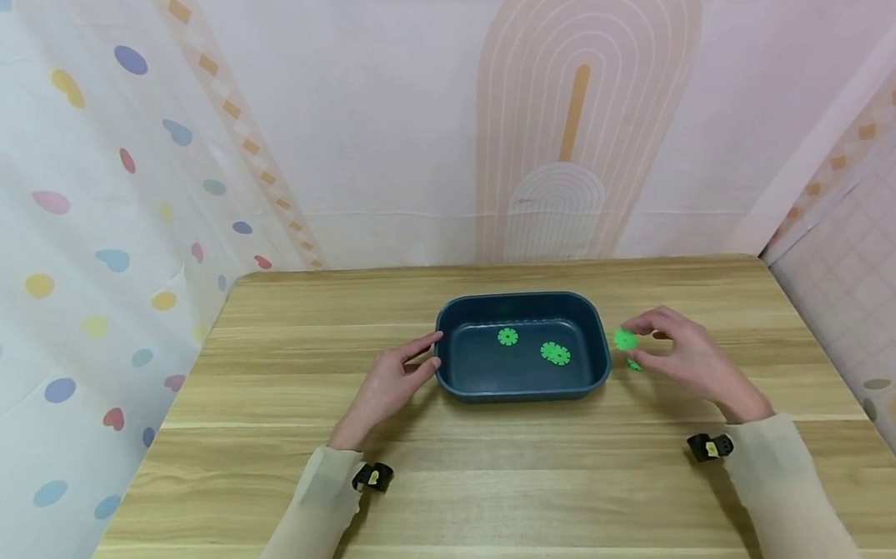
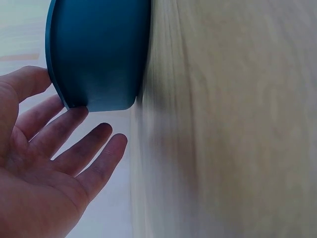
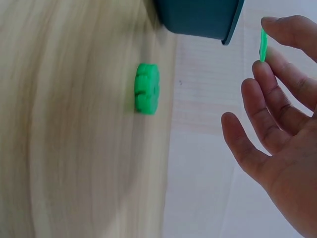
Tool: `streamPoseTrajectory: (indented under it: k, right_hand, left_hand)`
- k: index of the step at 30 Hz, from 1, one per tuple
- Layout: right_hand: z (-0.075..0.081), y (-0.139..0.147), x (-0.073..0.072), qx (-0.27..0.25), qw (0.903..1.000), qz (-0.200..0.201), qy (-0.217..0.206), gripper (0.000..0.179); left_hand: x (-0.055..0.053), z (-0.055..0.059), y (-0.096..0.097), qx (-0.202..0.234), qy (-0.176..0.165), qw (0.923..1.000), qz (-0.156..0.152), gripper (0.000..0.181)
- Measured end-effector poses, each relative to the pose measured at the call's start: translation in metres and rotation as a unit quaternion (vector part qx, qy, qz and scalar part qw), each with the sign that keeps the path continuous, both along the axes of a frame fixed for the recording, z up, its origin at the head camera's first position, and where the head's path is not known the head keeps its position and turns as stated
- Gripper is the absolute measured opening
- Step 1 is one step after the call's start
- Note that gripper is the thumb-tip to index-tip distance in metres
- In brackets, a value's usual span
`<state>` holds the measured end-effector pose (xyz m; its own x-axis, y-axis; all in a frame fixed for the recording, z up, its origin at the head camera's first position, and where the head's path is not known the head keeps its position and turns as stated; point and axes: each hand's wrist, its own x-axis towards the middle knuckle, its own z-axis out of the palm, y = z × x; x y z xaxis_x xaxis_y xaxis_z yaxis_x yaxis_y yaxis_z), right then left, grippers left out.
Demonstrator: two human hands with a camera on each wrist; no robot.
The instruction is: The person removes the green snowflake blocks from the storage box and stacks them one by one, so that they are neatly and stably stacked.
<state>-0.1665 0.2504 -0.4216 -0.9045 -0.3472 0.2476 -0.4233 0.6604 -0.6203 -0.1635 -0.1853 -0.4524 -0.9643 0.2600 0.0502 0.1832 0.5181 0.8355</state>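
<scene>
A dark blue rectangular bin [image 1: 473, 395] stands on the table with a few green notched discs [image 1: 508, 337] inside, two of them overlapping. My left hand [image 1: 393, 377] touches the bin's left end with its fingertips; in the left wrist view the thumb and two fingers meet the bin wall [image 2: 99, 59], the others spread free. Just off the bin's right side, my right hand [image 1: 677, 354] pinches one green notched disc [image 1: 626, 339] between thumb and fingers, above the table. Below that hand, a short stack of green discs [image 3: 147, 89] lies on the wood, partly hidden in the head view.
The wooden table [image 1: 499, 490] reaches back to a patterned curtain [image 1: 394, 127]. A dotted curtain [image 1: 79, 297] hangs along the left side, and another pale curtain [image 1: 884, 273] on the right. Small black cameras [image 1: 709, 447] are fixed at both wrists.
</scene>
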Motion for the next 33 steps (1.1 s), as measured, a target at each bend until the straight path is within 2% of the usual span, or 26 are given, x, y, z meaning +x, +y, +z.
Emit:
streamPoseTrajectory:
  k: [10,20,27,33]
  right_hand:
    - [-0.004,0.012,-0.001,0.023,0.999,-0.013,-0.035,0.032]
    - [-0.01,0.02,-0.003,0.027,0.9985,-0.007,-0.048,0.03]
    - [-0.012,0.023,-0.005,0.031,0.9961,-0.012,-0.082,0.032]
    - [-0.014,0.025,-0.007,0.04,0.9955,-0.01,-0.085,0.031]
  left_hand:
    - [0.0,0.0,0.0,-0.006,0.001,1.0,0.004,0.044]
    - [0.0,0.0,0.0,-0.004,0.004,1.0,0.001,0.044]
    - [0.0,-0.001,0.0,-0.003,0.006,1.0,0.001,0.044]
    - [-0.001,-0.001,0.001,0.002,0.007,1.0,0.0,0.044]
